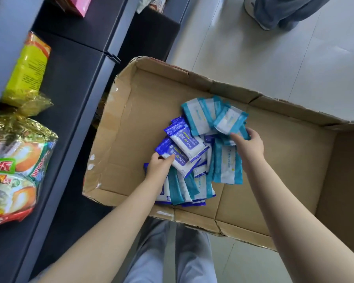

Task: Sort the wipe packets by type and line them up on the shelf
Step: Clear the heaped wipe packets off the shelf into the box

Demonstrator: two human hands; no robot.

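Packets (pixel 193 148), flat, glossy, in cardboard box (pixel 284 160)

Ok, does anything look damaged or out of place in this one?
The brown cardboard box is battered: its rim is crumpled and creased, and its left wall shows white torn patches. Inside, dark blue wipe packets and teal wipe packets lie jumbled in one unsorted pile, overlapping at all angles.

Cardboard box (pixel 274 170) holds a heap of wipe packets (pixel 227 166); dark shelf (pixel 70 88) bears 1 yellow packet (pixel 27 68)
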